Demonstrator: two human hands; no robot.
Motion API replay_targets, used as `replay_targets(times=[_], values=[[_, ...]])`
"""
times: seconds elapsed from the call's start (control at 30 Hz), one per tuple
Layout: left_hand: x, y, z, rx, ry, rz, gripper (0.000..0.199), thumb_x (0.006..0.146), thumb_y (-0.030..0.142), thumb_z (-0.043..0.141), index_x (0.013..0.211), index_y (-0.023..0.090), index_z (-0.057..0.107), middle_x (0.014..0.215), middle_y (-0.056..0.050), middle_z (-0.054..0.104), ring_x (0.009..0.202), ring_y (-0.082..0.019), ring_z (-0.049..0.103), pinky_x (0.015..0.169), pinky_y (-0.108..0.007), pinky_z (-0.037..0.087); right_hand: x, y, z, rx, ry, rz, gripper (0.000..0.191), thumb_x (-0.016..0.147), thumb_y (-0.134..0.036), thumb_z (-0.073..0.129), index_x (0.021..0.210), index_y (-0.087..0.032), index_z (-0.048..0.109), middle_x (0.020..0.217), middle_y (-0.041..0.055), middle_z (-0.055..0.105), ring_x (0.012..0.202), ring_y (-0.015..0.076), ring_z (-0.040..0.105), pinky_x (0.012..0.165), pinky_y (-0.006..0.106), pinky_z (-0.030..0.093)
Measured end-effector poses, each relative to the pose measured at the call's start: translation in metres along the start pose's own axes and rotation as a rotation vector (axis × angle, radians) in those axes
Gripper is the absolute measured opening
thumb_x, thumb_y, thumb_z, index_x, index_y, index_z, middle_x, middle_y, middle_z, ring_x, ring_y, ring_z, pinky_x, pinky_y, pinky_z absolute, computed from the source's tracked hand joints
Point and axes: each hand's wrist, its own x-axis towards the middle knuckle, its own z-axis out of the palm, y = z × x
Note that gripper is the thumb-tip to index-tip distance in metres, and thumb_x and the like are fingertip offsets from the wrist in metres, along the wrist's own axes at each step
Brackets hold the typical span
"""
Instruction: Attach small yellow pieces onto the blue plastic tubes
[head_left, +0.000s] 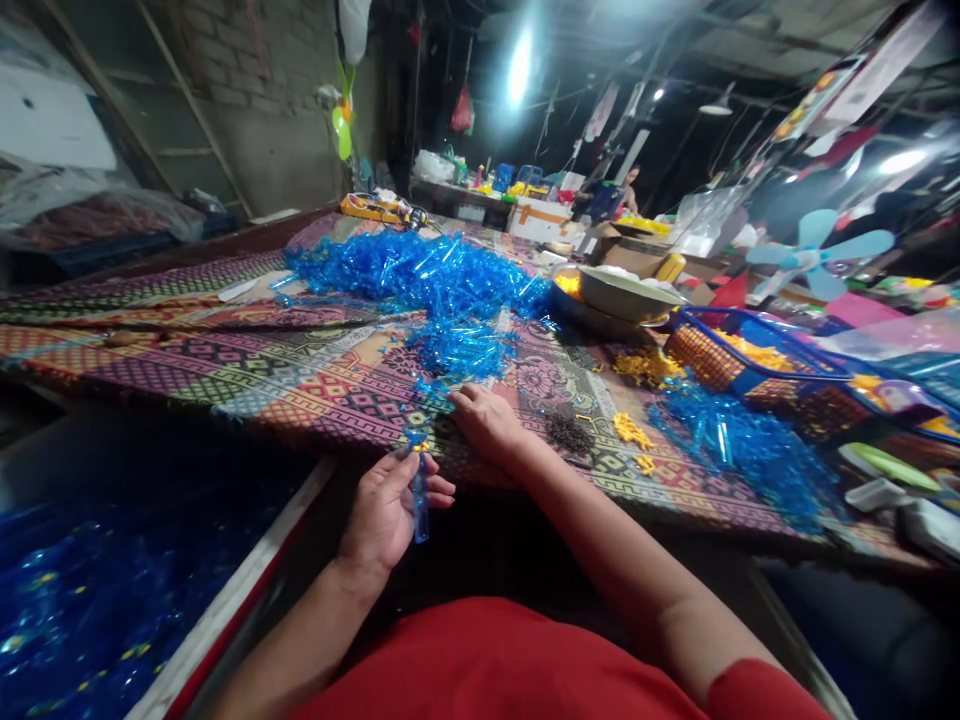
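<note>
My left hand (381, 515) is closed in front of the table edge, thumb and fingers pinching a clear blue plastic piece (421, 515) that hangs upright. A small yellow part (419, 449) sits at its upper end. Over the table edge, my right hand (486, 425) reaches with bent fingers to the small blue bits in front of the near blue heap (465, 350); whatever its fingertips grip is too small to make out. Beside the right forearm lie a patch of tiny dark parts (570, 432) and some small yellow parts (631, 430).
A large heap of blue plastic pieces (420, 268) covers the table's middle on a patterned cloth (300, 375). To the right are metal bowls (626, 298), a blue basket (739, 350) with yellow parts, and more blue pieces (750, 450). Lower left stands a bin of blue pieces (97, 590).
</note>
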Motion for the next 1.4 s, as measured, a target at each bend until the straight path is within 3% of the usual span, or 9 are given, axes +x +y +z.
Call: replay_targets(times=[0.13,0.23,0.37,0.47,0.53,0.8,0.87,1.1,1.4], values=[[0.000,-0.001,0.007,-0.005,-0.029,-0.039,0.017,0.072,0.025,0.065,0.077,0.011,0.058,0.072,-0.003,0.062,0.057,-0.018,0.065,0.049,-0.029,0.054,-0.017,0.030,-0.010,-0.004,0.134,-0.024,0.027,0.088,-0.028,0.048,0.112,-0.019,0.057,0.106,0.0108,0.059,0.096,0.0215,0.052,0.083,0.032,0.042],[0.000,-0.002,0.012,-0.010,-0.042,-0.076,0.016,0.072,0.024,0.066,0.075,0.011,0.059,0.071,-0.003,0.063,0.058,-0.019,0.066,0.050,-0.029,0.054,-0.066,0.080,-0.021,-0.040,0.230,0.153,0.028,0.089,-0.027,0.046,0.112,-0.019,0.059,0.109,0.0108,0.060,0.099,0.0219,0.053,0.085,0.032,0.042],[-0.002,-0.007,0.019,-0.007,-0.075,-0.121,0.014,0.072,0.023,0.065,0.076,0.011,0.060,0.072,-0.003,0.063,0.059,-0.019,0.066,0.050,-0.029,0.054,-0.153,0.164,-0.039,-0.232,0.038,0.724,0.031,0.089,-0.028,0.040,0.110,-0.018,0.061,0.110,0.0104,0.062,0.099,0.0203,0.056,0.083,0.029,0.043],[-0.007,-0.012,0.025,0.011,-0.094,-0.146,0.013,0.072,0.021,0.065,0.076,0.010,0.060,0.071,-0.003,0.063,0.058,-0.019,0.066,0.049,-0.028,0.054,-0.196,0.207,-0.047,-0.263,-0.066,0.872,0.031,0.087,-0.026,0.041,0.102,-0.015,0.065,0.100,0.0138,0.066,0.089,0.0230,0.061,0.074,0.032,0.045],[-0.010,-0.015,0.030,0.026,-0.102,-0.152,0.012,0.071,0.021,0.066,0.075,0.010,0.061,0.071,-0.003,0.063,0.058,-0.019,0.066,0.049,-0.029,0.054,-0.206,0.221,-0.046,-0.253,-0.151,0.898,0.028,0.085,-0.025,0.044,0.100,-0.017,0.067,0.098,0.0126,0.068,0.086,0.0217,0.063,0.072,0.029,0.045],[-0.021,-0.016,0.041,0.083,-0.101,-0.155,0.013,0.070,0.021,0.067,0.074,0.010,0.062,0.071,-0.004,0.063,0.057,-0.019,0.065,0.049,-0.028,0.053,-0.194,0.244,-0.042,-0.186,-0.408,0.905,0.025,0.057,-0.020,0.070,0.083,-0.020,0.070,0.080,0.0072,0.068,0.077,0.0206,0.064,0.059,0.023,0.041],[-0.021,-0.017,0.043,0.090,-0.102,-0.166,0.013,0.070,0.021,0.067,0.074,0.010,0.062,0.070,-0.004,0.063,0.057,-0.019,0.065,0.048,-0.028,0.053,-0.198,0.245,-0.045,-0.178,-0.428,0.894,0.023,0.058,-0.020,0.069,0.081,-0.020,0.070,0.081,0.0076,0.068,0.080,0.0211,0.063,0.060,0.023,0.041],[-0.021,-0.022,0.048,0.062,-0.173,-0.200,0.013,0.072,0.021,0.066,0.076,0.010,0.062,0.072,-0.004,0.063,0.058,-0.019,0.065,0.051,-0.029,0.054,-0.213,0.234,-0.044,-0.211,-0.399,0.895,0.029,0.076,-0.021,0.049,0.101,-0.025,0.064,0.101,0.0098,0.065,0.105,0.0301,0.048,0.073,0.036,0.041],[-0.021,-0.024,0.043,-0.003,-0.187,-0.215,0.011,0.074,0.020,0.064,0.077,0.011,0.060,0.074,-0.004,0.063,0.060,-0.021,0.066,0.053,-0.031,0.054,-0.216,0.221,-0.043,-0.215,-0.291,0.925,0.041,0.082,-0.026,0.045,0.122,-0.018,0.049,0.112,0.0162,0.058,0.109,0.0353,0.044,0.076,0.047,0.040]])
